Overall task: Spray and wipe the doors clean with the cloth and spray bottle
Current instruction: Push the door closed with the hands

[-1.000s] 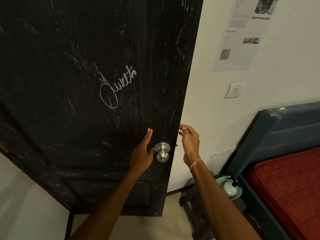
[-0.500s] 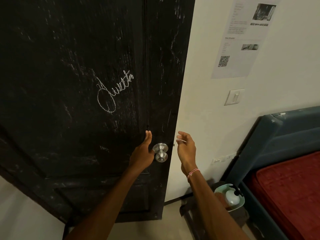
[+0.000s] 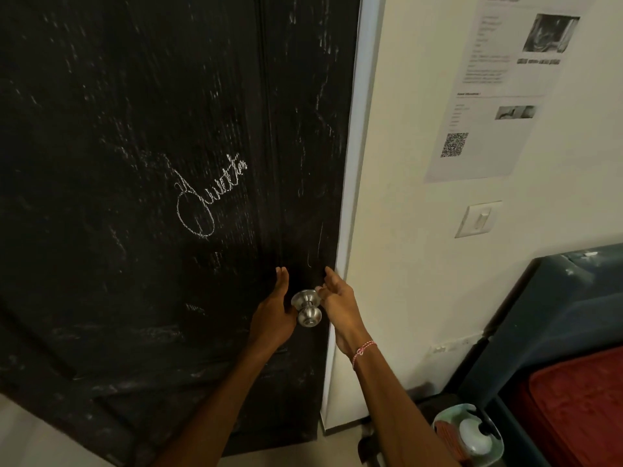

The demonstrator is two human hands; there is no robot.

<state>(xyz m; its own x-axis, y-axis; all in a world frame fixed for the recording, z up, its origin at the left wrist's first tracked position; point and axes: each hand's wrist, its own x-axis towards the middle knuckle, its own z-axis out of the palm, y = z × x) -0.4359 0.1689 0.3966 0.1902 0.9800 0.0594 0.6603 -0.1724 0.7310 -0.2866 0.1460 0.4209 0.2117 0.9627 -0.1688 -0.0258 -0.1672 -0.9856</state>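
The black, chalk-scrawled door fills the view from 7 to 12 o'clock. A pale wall carries a printed notice at 1 o'clock. A bed lies at 4 o'clock, a pale green basin holding a white bottle at 5. The left hand lies flat on the door, fingers straight, at the knob's 9 o'clock; the right hand, fingers loosely apart and holding nothing, sits at its 3 o'clock
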